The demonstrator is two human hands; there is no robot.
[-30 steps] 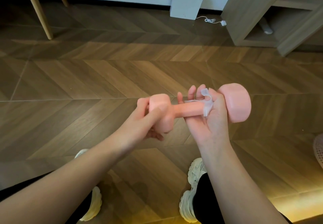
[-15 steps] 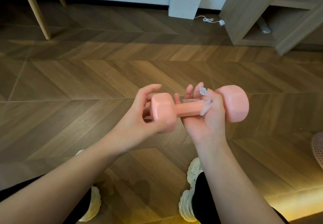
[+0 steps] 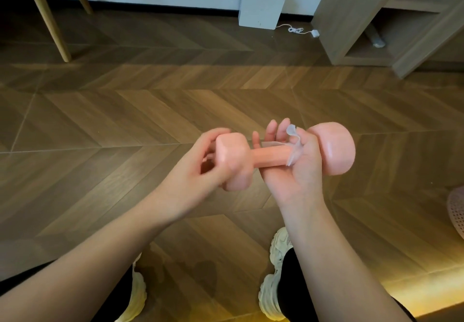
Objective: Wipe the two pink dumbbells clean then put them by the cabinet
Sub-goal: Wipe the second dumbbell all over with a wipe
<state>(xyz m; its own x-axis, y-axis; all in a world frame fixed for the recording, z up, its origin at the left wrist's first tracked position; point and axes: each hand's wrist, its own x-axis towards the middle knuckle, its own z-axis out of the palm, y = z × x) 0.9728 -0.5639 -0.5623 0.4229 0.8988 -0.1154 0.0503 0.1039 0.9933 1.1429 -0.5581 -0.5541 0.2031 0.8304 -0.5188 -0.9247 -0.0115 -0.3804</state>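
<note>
One pink dumbbell (image 3: pixel 336 149) is held level in front of me above the wooden floor. My right hand (image 3: pixel 293 173) wraps its bar near the right head, with a thin white wet wipe (image 3: pixel 292 149) pressed between palm and bar. My left hand (image 3: pixel 195 171) cups the left head, fingers curled around it and blurred. The wooden cabinet (image 3: pixel 351 17) stands at the far right, by the wall. The second dumbbell is not in view.
A white box (image 3: pixel 259 7) with a cable (image 3: pixel 298 30) leans on the wall beside the cabinet. Wooden furniture legs (image 3: pixel 50 23) stand far left. A pink perforated object (image 3: pixel 458 211) shows at the right edge. My two white shoes (image 3: pixel 273 284) are below.
My left hand has shifted its hold around the dumbbell's left head and the head has turned a little. My right hand keeps the wipe on the bar.
</note>
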